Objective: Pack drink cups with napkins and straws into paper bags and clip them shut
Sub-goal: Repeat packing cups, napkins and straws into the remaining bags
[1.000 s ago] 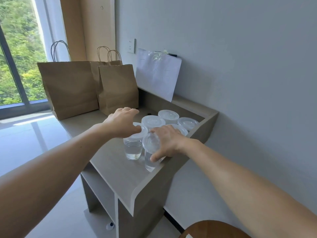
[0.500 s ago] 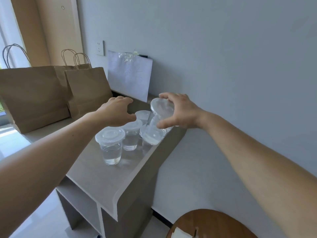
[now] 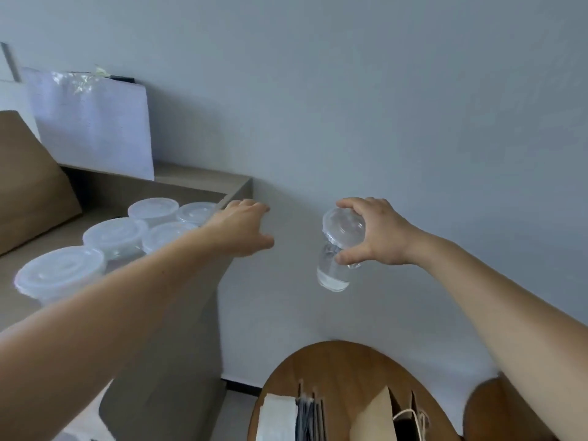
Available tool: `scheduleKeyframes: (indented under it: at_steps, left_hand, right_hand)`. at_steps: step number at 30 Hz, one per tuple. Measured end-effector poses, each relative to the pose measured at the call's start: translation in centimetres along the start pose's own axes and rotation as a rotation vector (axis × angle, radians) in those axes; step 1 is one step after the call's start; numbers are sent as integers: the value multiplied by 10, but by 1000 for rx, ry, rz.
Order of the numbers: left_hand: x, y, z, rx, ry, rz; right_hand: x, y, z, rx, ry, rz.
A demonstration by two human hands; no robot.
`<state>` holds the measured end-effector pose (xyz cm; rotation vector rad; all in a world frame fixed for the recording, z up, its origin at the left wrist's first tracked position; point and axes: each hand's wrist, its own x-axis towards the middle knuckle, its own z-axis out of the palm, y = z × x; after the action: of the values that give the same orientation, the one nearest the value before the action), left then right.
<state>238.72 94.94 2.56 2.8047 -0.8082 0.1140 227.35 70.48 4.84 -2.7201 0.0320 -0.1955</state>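
Cup (image 3: 338,246) carried off shelf | right hand (image 3: 378,237) fingers grip its lid | left hand (image 3: 241,230) empty, spread

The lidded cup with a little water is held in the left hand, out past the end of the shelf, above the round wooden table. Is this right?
Not quite: the head view shows the right hand gripping the lidded cup by its top. The left hand is open and holds nothing. The rest holds: the cup hangs past the end of the shelf, above the round wooden table.

Blurred by motion: clear lidded plastic cups (image 3: 114,237). Cut off at bottom edge: brown paper bag (image 3: 372,418), possibly white napkins (image 3: 276,418).
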Motion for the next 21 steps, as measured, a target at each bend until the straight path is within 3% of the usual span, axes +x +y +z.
scheduleKeyframes:
  at_steps: [4,11,16,21]
  left_hand:
    - [11,60,61,-37,-117,128]
    - [-16,151,200,-20,-474,265]
    - [-40,188,266,-37,-664,259]
    - [-61,196,306,-11,-740,219]
  right_hand:
    - [-43,64,11,1,-10,144]
    - [-106,153,57,42,-82,307]
    - [-135,195,98,94,-104,366]
    - [-147,216,132,142,-108,377]
